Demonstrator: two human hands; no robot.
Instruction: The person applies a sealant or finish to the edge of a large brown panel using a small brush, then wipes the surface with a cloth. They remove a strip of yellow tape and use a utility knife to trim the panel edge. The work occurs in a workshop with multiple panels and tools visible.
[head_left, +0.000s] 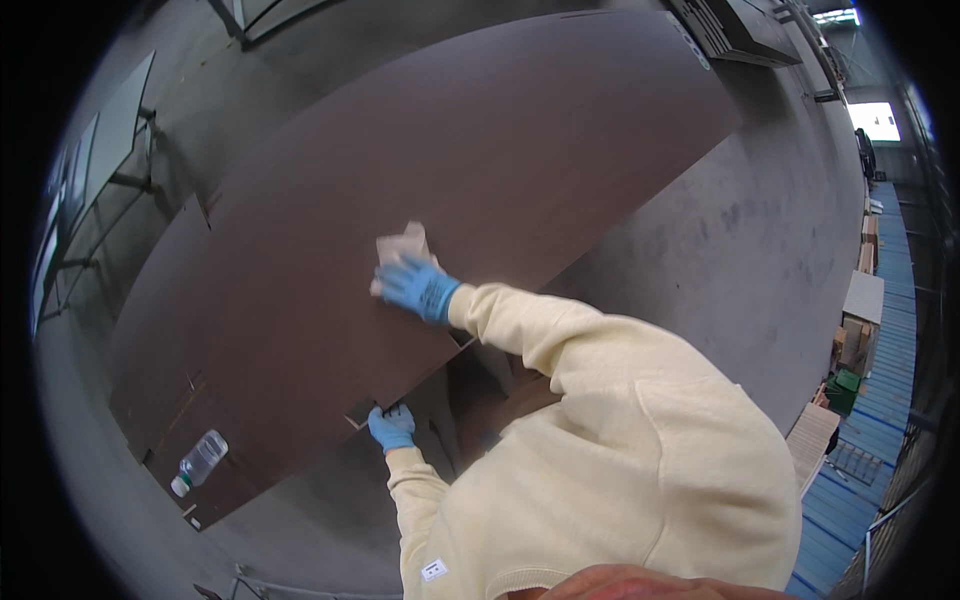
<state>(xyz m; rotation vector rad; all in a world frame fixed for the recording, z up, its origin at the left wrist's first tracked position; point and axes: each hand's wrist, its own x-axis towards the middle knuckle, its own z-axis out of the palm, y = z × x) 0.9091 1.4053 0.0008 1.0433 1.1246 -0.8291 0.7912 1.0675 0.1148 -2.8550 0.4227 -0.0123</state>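
A long, dark brown door-like panel (480, 150) lies flat across the view, with cut-outs along its edges. My right hand (415, 290), in a blue glove, rests on the middle of its surface over a pale cloth (405, 244). Both cloth and fingers are smeared by motion. At the near edge my left hand (392, 428), also gloved in blue, has its fingers curled at a small notch; part of them is hidden. A clear plastic bottle (205, 456) with a green-and-white cap lies on the panel's left end.
At the left stand pale panels (118, 130) on metal stands. Stacked dark panels (735, 30) are at the far right. Boxes (862, 300) and a green bin (842, 390) sit by a blue slatted surface (885, 400) on the right. The floor (690, 240) is grey.
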